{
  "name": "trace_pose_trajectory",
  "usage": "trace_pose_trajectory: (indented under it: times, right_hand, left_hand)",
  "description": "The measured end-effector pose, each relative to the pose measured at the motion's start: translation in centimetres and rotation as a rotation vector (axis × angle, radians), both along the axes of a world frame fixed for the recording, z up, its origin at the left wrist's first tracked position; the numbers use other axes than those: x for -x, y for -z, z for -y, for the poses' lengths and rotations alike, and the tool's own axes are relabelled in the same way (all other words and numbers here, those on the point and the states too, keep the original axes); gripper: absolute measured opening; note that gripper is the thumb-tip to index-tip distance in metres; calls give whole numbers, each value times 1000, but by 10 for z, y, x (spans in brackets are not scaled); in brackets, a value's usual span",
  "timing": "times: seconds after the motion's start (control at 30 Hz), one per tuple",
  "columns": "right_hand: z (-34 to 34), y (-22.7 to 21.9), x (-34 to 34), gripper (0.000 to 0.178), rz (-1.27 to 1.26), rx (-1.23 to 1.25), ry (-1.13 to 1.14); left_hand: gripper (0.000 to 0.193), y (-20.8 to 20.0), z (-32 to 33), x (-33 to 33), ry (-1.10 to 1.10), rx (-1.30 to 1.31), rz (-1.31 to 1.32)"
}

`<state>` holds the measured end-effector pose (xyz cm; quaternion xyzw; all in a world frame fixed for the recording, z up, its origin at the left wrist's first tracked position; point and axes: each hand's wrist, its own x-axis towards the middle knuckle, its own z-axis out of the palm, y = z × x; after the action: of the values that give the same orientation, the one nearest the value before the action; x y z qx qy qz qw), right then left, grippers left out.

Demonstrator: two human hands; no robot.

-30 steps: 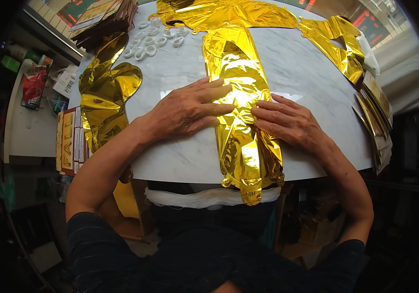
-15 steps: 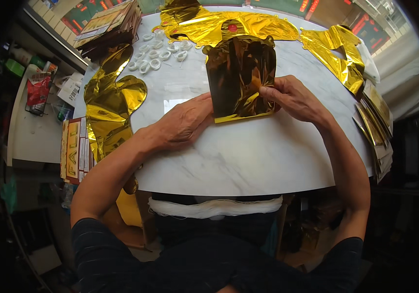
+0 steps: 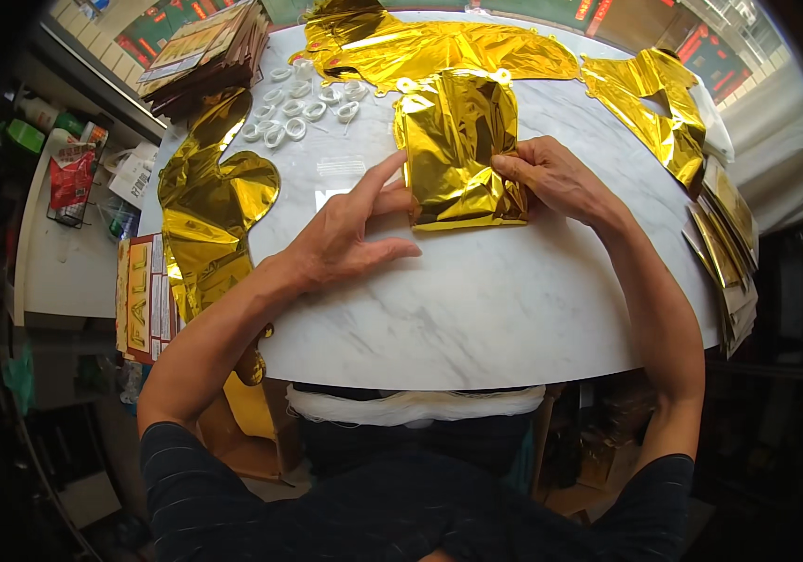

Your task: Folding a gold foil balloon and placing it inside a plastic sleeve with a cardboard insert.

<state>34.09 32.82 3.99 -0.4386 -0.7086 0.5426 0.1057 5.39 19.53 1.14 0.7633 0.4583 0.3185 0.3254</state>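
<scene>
A folded gold foil balloon [image 3: 460, 150], flat and shiny with small tabs along its far edge, is in front of me over the middle of the table. My right hand [image 3: 551, 178] pinches its right edge, thumb on top and the fingers underneath. At the opposite edge, my left hand [image 3: 350, 225] has its fingers spread, thumb apart, with fingertips beside or touching the foil. Nothing shows in the left palm. More flat gold foil balloons lie around: one at the left [image 3: 209, 206], one along the far edge [image 3: 458, 51], one at the far right [image 3: 650, 108].
Several small white ribbon coils [image 3: 294, 108] lie left of centre on the marble-patterned table [image 3: 458, 309]. A stack of printed packages [image 3: 205, 56] stands at the far left. Folded foil pieces [image 3: 728, 253] are piled at the right edge. White strands [image 3: 416, 406] hang across my lap.
The folded foil has tilted from near upright to flatter, its face now bright. My left hand has opened, thumb spread away from the foil; my right hand still pinches the right edge.
</scene>
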Motion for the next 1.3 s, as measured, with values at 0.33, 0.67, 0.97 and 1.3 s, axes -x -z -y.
trace_pose_trajectory:
  times: [0.33,0.67,0.97,1.3]
  right_hand:
    - [-3,0,5,43,71,-141,-70]
    - [53,-4,1,45,93,28,-58]
    - [74,-29,-26,59,48,98,-9]
    - [83,-10,-27,63,-11,37,69]
  left_hand:
    - [96,-8,18,-30,-315,-58,-59]
    - [81,-48,56,-34,-323,433,-54]
    - [79,-42,61,-38,-374,366,-54]
    - [80,-48,54,-39,-382,403,-67]
